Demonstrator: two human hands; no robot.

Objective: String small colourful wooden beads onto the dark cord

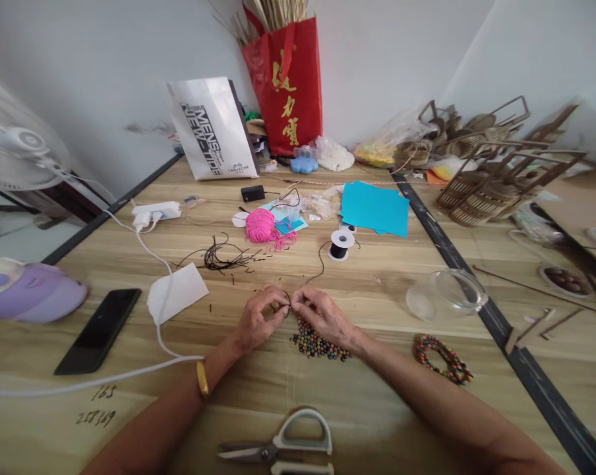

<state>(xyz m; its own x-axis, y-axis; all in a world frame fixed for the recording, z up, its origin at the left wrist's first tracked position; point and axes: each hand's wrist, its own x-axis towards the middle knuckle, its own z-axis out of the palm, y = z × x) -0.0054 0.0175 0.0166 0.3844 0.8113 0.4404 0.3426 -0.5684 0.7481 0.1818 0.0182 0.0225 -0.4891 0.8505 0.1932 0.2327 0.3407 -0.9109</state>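
Over the middle of the table, my left hand (262, 318) and my right hand (327, 318) meet fingertip to fingertip. Both are closed in a pinch on a thin black cord (322, 260). Behind my right hand the cord curves toward a white spool (340, 244) wound with black. A small dark loop shows at my left fingertips; whether a bead sits between the fingers I cannot tell. Loose multicoloured beads (320, 344) lie in a pile under and in front of my right hand, partly hidden by it.
Scissors (278, 448) lie at the near edge. A beaded string (442, 359) and a clear jar (446, 295) are at right. Black cord pieces (223, 254), pink yarn (261, 225) and blue sheets (374, 208) lie behind. A phone (99, 330) and white cable (164, 303) are at left.
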